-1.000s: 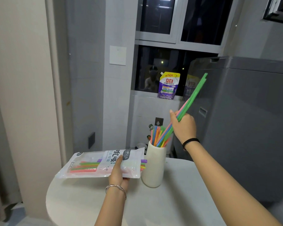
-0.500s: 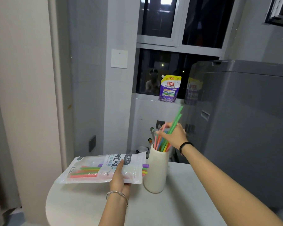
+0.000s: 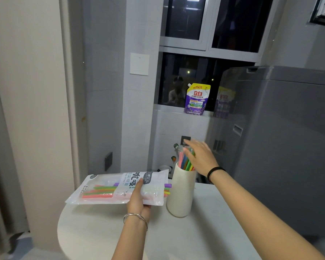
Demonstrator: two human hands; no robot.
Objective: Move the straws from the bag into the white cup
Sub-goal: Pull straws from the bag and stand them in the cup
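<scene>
The right hand (image 3: pixel 199 158), flat and empty above the white cup (image 3: pixel 180 194), could tip it by brushing its straws (image 3: pixel 186 163) toward the left hand (image 3: pixel 139 199) gripping the bag (image 3: pixel 109 182) (part full).

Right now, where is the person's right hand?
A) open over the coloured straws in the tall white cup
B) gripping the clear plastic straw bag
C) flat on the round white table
A: the right hand, fingers straight, is over the tops of the coloured straws in the tall white cup; the left hand holds the clear plastic straw bag.
</scene>
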